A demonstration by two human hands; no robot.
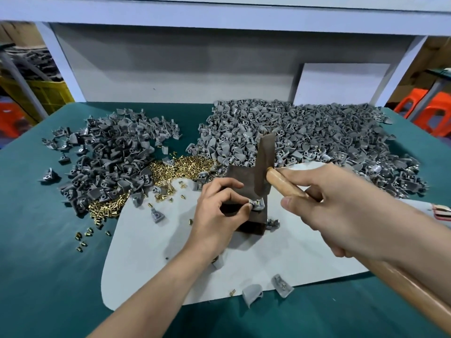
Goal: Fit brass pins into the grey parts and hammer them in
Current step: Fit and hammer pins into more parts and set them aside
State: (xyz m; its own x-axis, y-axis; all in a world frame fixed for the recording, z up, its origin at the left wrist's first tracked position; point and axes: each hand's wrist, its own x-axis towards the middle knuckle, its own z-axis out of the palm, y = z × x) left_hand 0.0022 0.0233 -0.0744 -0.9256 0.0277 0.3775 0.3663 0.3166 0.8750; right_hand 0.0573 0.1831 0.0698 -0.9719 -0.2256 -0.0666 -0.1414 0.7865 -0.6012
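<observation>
Right hand (341,211), over the near right of the tabletop (48,240): fingers wrapped round the wooden handle of the hammer (264,162), choked up close to the head. Left hand (219,211): thumb and forefinger pinch the grey part (259,206) on top of the dark block (240,181). The block stands on the white mat (146,252), mid-tabletop. The hammer head hangs just over the part; whether they touch is hard to say from this angle.

Risk: the pinching fingertips lie right beside the strike point, so an off-centre blow would likely catch them. A glancing hit could bend the brass pin (257,202), or kick the part off the block, since it sits close to the block's near right edge.

Part: small, matt grey, rounded at one side. The pin stands up in it, apparently not driven home.

Farther back, a heap of loose brass pins (180,167) lies left of the block. Beyond it are two piles of grey parts: a darker left pile (109,162) and a larger right pile (305,135) reaching the far edge.
</observation>
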